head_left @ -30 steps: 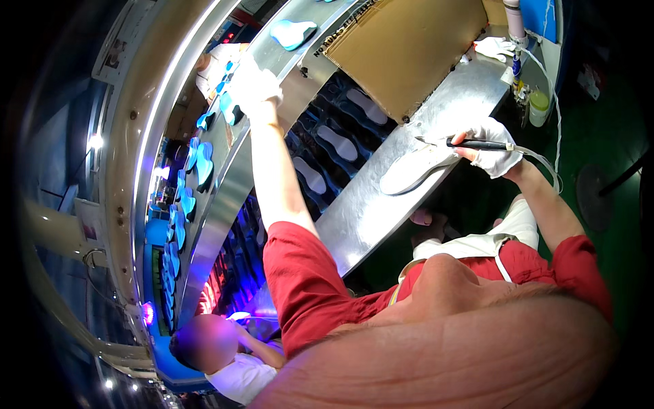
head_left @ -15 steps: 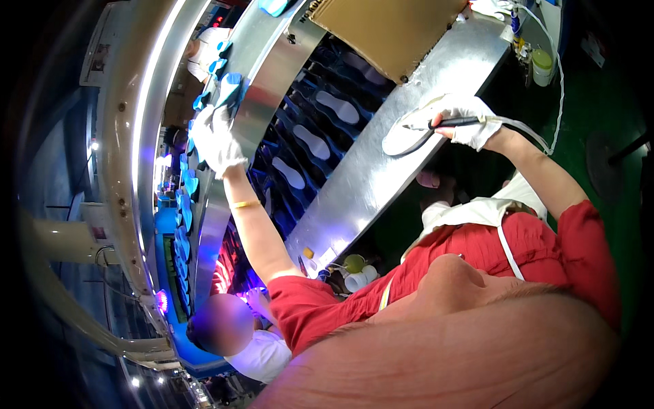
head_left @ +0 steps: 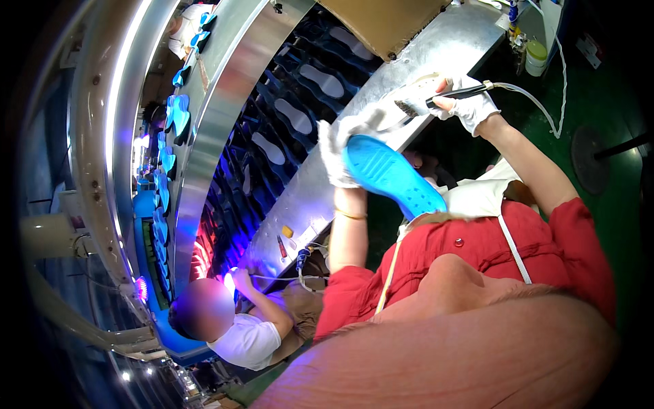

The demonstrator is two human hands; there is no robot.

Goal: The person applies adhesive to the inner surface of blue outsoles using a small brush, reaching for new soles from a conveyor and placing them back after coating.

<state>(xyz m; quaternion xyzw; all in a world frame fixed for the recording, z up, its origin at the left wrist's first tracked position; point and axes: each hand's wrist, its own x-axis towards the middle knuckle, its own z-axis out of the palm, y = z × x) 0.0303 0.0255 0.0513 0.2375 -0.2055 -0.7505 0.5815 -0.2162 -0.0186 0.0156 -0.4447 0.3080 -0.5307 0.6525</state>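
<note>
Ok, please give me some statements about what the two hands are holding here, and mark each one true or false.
1. The left hand holds a blue shoe sole. True.
2. The right hand is bare. False: it wears a white glove.
3. The right hand grips a brush with a hose attached. True.
4. The blue shoe sole lies flat on the metal table. False: it is lifted, held in the left hand.
</note>
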